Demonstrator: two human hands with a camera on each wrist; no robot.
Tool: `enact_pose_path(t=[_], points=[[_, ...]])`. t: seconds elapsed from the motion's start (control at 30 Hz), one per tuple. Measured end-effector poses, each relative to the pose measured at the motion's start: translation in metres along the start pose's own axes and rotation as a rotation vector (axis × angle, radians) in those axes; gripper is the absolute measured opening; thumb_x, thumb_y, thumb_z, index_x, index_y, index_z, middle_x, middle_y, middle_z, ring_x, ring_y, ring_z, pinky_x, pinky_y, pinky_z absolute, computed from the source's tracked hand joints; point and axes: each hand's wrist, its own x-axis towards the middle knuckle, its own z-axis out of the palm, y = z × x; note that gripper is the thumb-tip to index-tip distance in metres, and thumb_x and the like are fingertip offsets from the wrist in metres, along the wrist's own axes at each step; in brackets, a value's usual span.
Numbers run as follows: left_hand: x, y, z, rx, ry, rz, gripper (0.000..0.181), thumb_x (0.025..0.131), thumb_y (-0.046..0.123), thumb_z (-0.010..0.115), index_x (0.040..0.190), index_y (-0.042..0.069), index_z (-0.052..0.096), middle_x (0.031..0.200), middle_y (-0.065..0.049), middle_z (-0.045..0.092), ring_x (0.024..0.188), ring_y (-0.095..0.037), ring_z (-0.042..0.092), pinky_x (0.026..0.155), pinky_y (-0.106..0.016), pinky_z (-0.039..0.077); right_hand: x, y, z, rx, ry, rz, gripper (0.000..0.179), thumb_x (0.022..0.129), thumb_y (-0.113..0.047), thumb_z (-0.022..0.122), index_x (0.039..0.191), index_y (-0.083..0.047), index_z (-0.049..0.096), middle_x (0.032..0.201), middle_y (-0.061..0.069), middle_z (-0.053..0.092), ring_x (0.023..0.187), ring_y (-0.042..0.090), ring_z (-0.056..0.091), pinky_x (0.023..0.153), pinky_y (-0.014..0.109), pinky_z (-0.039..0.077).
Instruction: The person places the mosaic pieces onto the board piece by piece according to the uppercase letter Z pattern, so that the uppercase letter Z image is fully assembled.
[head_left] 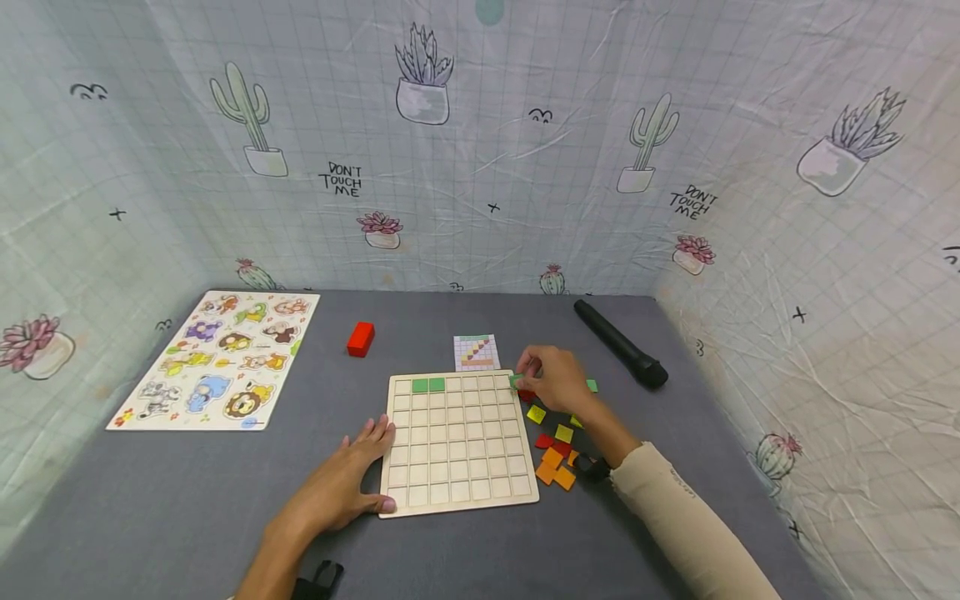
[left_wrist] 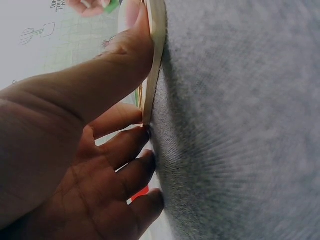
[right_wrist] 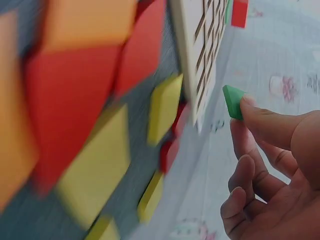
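Note:
A wooden grid board (head_left: 459, 433) lies on the grey table, with two green tiles (head_left: 428, 385) side by side in its top row. My left hand (head_left: 341, 479) rests at the board's left side, fingers spread along the edge and thumb against the near left corner. In the left wrist view the thumb (left_wrist: 112, 60) presses the board's edge (left_wrist: 156, 55). Over the board's far right corner, my right hand (head_left: 555, 377) pinches a green square tile (right_wrist: 233, 102) between thumb and forefinger. Below that hand lie loose yellow tiles (head_left: 564, 433), red tiles (head_left: 544, 442) and orange tiles (head_left: 552, 457).
A small pattern card (head_left: 476, 353) touches the board's far edge. Beyond the board stands a red block (head_left: 361, 339). An animal picture board (head_left: 217, 358) lies at the left, a black microphone (head_left: 621, 343) at the back right. Printed cloth walls (head_left: 487, 167) enclose the table.

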Motion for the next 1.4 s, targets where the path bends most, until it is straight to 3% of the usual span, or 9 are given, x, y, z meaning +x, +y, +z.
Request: enact_pose_path(t=[0.27,0.53,0.67,0.97,1.4], points=[[0.001,0.0,0.001,-0.011,-0.006,-0.007,0.107,0.074,0.023,0.095,0.162,-0.003,0.039,0.173,-0.021,0.03,0.163,-0.045,0.022,0.127,-0.072,0.022,0.02,-0.029,0.025,0.041,-0.041,-0.027,0.012,0.093,-0.022,0.084,0.095,-0.019,0.072,0.089,-0.002,0.071,0.081,0.015,0.064,0.074,0.034,0.054],[0.002,0.001,0.001,-0.019,-0.008,-0.011,0.108,0.074,0.024,0.096,0.162,-0.002,0.039,0.173,-0.021,0.03,0.163,-0.045,0.022,0.127,-0.072,0.022,0.038,-0.049,0.044,0.046,-0.086,-0.029,0.014,0.091,-0.02,0.086,0.093,-0.019,0.072,0.086,-0.005,0.071,0.079,0.013,0.065,0.069,0.031,0.052],[0.002,0.001,0.002,-0.018,-0.003,-0.007,0.108,0.074,0.024,0.096,0.162,-0.002,0.039,0.173,-0.022,0.03,0.162,-0.046,0.023,0.127,-0.073,0.022,0.044,-0.055,0.052,-0.005,-0.105,-0.011,0.016,0.091,-0.022,0.086,0.091,-0.023,0.07,0.084,-0.008,0.07,0.078,0.012,0.063,0.067,0.03,0.051],[0.001,-0.001,0.003,0.001,-0.001,-0.011,0.108,0.074,0.024,0.095,0.162,-0.002,0.039,0.173,-0.022,0.029,0.162,-0.046,0.023,0.126,-0.073,0.023,0.053,-0.062,0.066,-0.094,-0.116,0.009,0.018,0.091,-0.024,0.086,0.086,-0.025,0.069,0.08,-0.009,0.067,0.074,0.011,0.061,0.064,0.03,0.048],[0.0,-0.001,0.001,0.002,-0.003,-0.004,0.107,0.075,0.023,0.095,0.162,-0.002,0.038,0.173,-0.022,0.029,0.162,-0.045,0.023,0.126,-0.073,0.023,0.053,-0.059,0.068,-0.055,-0.121,-0.007,0.006,0.094,-0.017,0.082,0.092,-0.021,0.077,0.078,-0.007,0.067,0.072,0.013,0.061,0.065,0.031,0.048]])
